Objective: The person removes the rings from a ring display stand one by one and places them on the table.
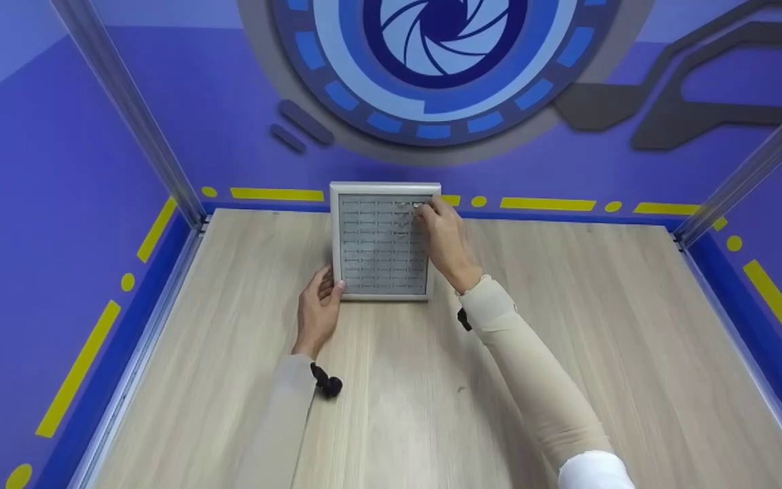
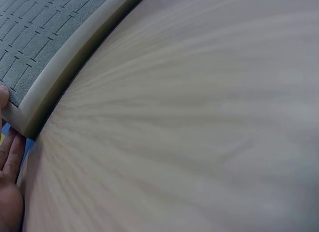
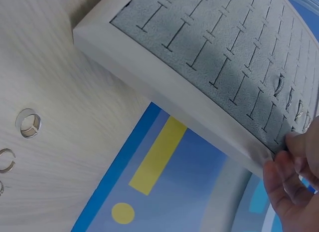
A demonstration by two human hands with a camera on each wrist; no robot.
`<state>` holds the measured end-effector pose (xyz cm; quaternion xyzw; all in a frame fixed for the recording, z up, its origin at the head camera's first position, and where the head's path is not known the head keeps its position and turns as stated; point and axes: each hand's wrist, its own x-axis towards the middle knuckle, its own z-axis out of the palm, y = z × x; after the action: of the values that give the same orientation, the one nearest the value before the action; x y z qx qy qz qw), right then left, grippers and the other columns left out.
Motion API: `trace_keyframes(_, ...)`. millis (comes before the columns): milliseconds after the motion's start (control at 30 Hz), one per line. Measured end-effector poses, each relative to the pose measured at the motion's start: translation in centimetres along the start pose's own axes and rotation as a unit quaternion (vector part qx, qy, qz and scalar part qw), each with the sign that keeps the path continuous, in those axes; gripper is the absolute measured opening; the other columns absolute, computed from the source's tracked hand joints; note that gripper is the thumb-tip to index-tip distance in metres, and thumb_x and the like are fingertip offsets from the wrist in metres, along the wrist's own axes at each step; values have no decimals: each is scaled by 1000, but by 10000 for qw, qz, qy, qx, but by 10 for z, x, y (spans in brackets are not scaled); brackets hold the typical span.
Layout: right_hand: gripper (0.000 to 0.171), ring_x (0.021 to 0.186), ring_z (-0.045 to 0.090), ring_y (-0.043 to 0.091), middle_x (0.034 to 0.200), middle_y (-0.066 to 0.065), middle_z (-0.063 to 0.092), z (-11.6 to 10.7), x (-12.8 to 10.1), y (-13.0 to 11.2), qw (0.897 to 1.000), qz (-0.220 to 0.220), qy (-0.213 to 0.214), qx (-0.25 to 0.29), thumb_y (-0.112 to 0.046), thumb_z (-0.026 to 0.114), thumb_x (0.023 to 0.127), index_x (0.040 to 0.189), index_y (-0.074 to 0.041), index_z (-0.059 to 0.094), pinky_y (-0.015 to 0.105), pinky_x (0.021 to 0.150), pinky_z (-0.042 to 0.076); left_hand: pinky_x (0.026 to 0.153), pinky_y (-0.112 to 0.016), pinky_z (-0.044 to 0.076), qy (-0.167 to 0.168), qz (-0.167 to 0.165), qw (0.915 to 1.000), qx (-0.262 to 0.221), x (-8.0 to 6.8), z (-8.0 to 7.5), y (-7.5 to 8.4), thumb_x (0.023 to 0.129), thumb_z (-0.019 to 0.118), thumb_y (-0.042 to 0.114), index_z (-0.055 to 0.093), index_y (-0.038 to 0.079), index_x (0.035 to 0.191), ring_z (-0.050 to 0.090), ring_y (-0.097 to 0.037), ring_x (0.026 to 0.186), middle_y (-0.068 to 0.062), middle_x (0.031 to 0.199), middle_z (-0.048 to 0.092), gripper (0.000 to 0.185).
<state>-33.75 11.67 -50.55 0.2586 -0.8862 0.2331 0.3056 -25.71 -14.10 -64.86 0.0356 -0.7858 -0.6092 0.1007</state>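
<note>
A ring display board (image 1: pixel 384 265), grey padded with rows of slits in a pale frame, leans upright near the back wall. My left hand (image 1: pixel 318 309) grips its lower left corner, thumb (image 2: pixel 3 97) on the front and fingers behind. At the upper right corner, my right hand (image 1: pixel 447 238) has its fingertips at a slot, pinching a small shiny ring (image 1: pixel 417 204) that is mostly hidden. Several silver rings, one of them a patterned ring (image 3: pixel 279 86), sit in slots beside those fingers.
A wide silver ring (image 3: pixel 28 123) and an open ring (image 3: pixel 7 160) lie on the wooden table (image 1: pixel 601 353) to the board's right, with part of another at the view's edge. Blue printed walls (image 1: pixel 228 122) enclose the table behind and at both sides.
</note>
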Motion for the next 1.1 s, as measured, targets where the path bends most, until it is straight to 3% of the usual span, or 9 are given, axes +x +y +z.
trace_keyframes(500,5,87,68,33,101,14,64,-3,-2,0,9996,-14,207,195,3,64,104,101,1,67,44,76,62,112,-39,56,3,-70,10000,0,-1,1,1,109,65,26,54,15,154,66,-23,128,-6,143,65,47)
trace_keyframes(833,5,91,70,31,104,15,64,-6,-6,0,9980,22,47,636,5,62,104,105,2,67,39,76,65,113,-40,55,1,-179,9998,23,0,1,1,109,64,27,53,15,155,64,-24,130,-7,146,64,48)
trace_keyframes(1100,6,95,72,31,106,16,69,-11,-10,0,9970,-44,169,757,7,66,101,102,2,70,41,81,65,112,-39,56,25,3,10000,-4,0,0,0,109,65,26,54,14,154,66,-24,128,-9,143,66,48)
